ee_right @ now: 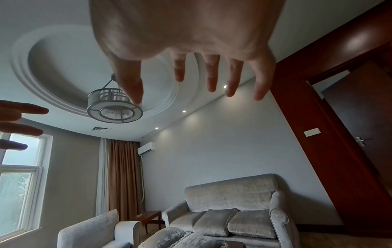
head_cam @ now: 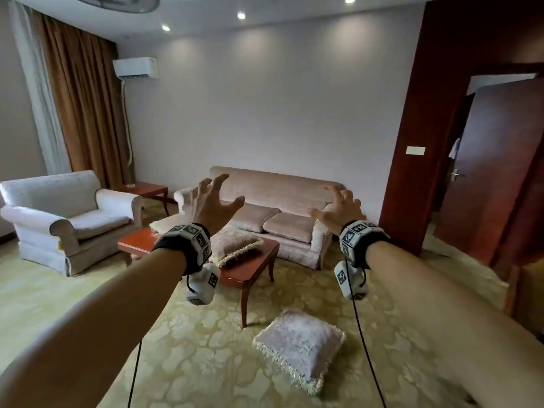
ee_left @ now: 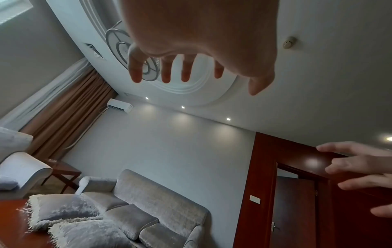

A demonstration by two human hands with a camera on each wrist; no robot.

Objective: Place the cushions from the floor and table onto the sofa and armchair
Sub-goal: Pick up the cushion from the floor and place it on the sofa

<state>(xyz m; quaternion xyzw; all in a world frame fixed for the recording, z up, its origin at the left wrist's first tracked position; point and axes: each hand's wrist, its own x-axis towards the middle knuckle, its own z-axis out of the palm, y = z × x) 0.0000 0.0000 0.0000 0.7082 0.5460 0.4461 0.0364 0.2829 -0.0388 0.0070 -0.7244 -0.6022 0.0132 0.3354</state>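
A fringed pale cushion (head_cam: 300,348) lies on the carpet near my feet. Two more fringed cushions (head_cam: 235,244) (ee_left: 63,209) rest on the red-brown coffee table (head_cam: 253,269). Behind the table stands the beige sofa (head_cam: 282,201) with its own seat pads, and the white armchair (head_cam: 67,213) is at the left. My left hand (head_cam: 215,198) and right hand (head_cam: 338,207) are raised in the air in front of me, fingers spread, holding nothing. In the left wrist view my left hand (ee_left: 191,73) hangs empty against the ceiling. The right wrist view shows my right hand (ee_right: 201,83) empty too.
A small wooden side table (head_cam: 147,191) stands between armchair and sofa. Brown curtains (head_cam: 85,107) hang at the left. A dark wooden door (head_cam: 494,172) stands open at the right. Patterned carpet (head_cam: 206,363) spreads around the coffee table.
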